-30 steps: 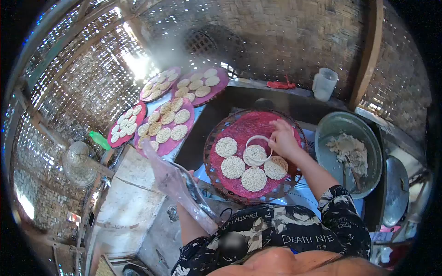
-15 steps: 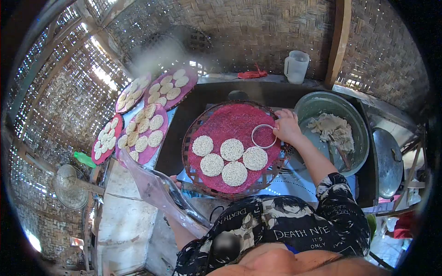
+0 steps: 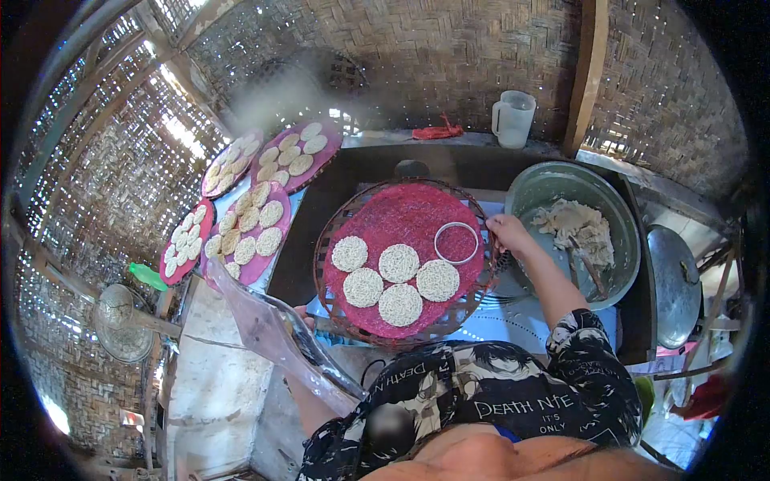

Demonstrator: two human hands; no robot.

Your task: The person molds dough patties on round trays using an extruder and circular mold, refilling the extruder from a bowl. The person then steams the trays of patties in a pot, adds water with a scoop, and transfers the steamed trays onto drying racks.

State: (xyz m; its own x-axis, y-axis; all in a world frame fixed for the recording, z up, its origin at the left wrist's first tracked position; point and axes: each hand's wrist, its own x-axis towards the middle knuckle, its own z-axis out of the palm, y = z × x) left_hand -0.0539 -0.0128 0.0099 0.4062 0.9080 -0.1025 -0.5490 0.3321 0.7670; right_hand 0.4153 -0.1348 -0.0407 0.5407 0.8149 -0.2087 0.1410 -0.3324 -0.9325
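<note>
Beside the right edge of a round lattice tray (image 3: 475, 298), the person's right hand (image 3: 508, 235) is curling its fingers loosely at the rim; I cannot tell whether it is gripping the edge. A thin white ring (image 3: 456, 263) is lying apart from that hand, on the tray's pink mesh lining (image 3: 401, 208). Five pale, grainy round cakes (image 3: 400, 305) are resting on the same lining, the rightmost just beside the ring. A long translucent plastic sheet (image 3: 269, 329) is standing in the way of the left hand (image 3: 305, 316); only a bit of its fingers is showing, so I cannot tell how open it is or what it has hold of.

Just past the right hand, a green-grey basin (image 3: 616, 194) is holding a pale doughy lump (image 3: 573, 220) with a wooden-handled utensil (image 3: 589, 268) leaning in it. A metal lid (image 3: 674, 284) is standing farther right. Behind, a pitcher (image 3: 514, 120) and a crumpled red bag (image 3: 438, 131) are sitting on the ledge (image 3: 473, 143). Leftward, four pink-lined trays (image 3: 258, 263) of similar cakes are crowding together.
</note>
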